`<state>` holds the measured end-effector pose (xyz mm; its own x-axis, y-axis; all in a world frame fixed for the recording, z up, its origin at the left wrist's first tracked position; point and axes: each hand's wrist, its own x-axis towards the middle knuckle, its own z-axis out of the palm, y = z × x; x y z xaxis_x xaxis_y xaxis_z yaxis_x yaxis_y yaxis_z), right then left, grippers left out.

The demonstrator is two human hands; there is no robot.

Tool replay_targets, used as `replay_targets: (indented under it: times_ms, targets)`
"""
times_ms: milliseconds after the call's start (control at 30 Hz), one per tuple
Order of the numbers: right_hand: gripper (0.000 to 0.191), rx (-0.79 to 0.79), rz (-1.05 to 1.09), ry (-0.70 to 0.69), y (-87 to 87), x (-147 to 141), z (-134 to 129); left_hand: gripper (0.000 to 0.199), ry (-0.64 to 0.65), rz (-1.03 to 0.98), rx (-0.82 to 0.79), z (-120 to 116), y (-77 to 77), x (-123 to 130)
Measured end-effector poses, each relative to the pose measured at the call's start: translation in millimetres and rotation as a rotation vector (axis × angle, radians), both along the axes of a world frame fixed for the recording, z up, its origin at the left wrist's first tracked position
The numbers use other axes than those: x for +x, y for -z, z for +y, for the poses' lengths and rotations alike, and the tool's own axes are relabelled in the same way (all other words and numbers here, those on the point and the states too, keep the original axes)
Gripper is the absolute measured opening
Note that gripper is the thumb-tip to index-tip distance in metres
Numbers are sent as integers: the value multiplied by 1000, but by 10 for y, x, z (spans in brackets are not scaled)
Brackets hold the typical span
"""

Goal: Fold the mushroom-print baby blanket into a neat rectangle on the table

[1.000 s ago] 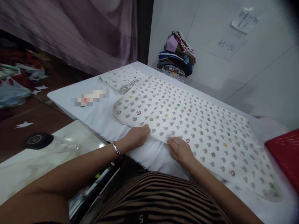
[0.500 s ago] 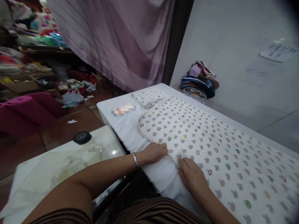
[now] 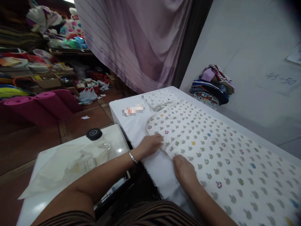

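1 white-covered desk point(image 3: 117, 106); on it, 1 printed cloth point(image 3: 211, 150), R end cut off. At desk's far end, 1 folded pile point(image 3: 160, 99). By desk's near edge, L hand point(image 3: 150, 146) part-curled at cloth's hem, tips blurred, grip can't tell; R hand point(image 3: 185, 171) pinching hem. Far L of desk, 1 pixelated item point(image 3: 133, 110).

White cloth point(image 3: 199, 141), grey print, perhaps rabbits, dotted red, green, yellow.

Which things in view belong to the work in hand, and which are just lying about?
In the work:
white printed cloth
left hand and right hand, at its near edge
white-covered table beneath it
folded printed cloth, possibly

Apparently just lying about:
rolled pink mats
folded clothes pile
plastic bag
round black object
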<state>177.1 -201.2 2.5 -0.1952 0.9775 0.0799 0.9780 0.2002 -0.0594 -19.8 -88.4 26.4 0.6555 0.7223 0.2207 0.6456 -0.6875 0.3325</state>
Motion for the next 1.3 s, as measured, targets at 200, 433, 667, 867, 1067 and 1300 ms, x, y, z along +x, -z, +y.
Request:
replay_targets:
  times_ms: [200, 433, 667, 867, 1067, 1300]
  targets:
    - [20, -28, 87, 13, -28, 4, 7, 37, -685, -40, -195, 573, -85, -541]
    - [19, -62, 107, 2, -49, 30, 16, 42, -664, 46, -386, 856, -71, -363]
    - [17, -143, 267, -14, -161, 26, 34, 35, -681, 68, -359, 1140, -195, -422]
    - [19, -221, 150, -37, -211, -101, 81, 26, -724, 170, -337, 1193, -138, -563]
    - [21, -209, 96, -53, -183, -111, 65, 31, -795, 168, -308, 1079, -77, -511]
    - [24, -173, 66, -67, -115, -123, 53, 32, -599, -61, -77, 834, -76, -603]
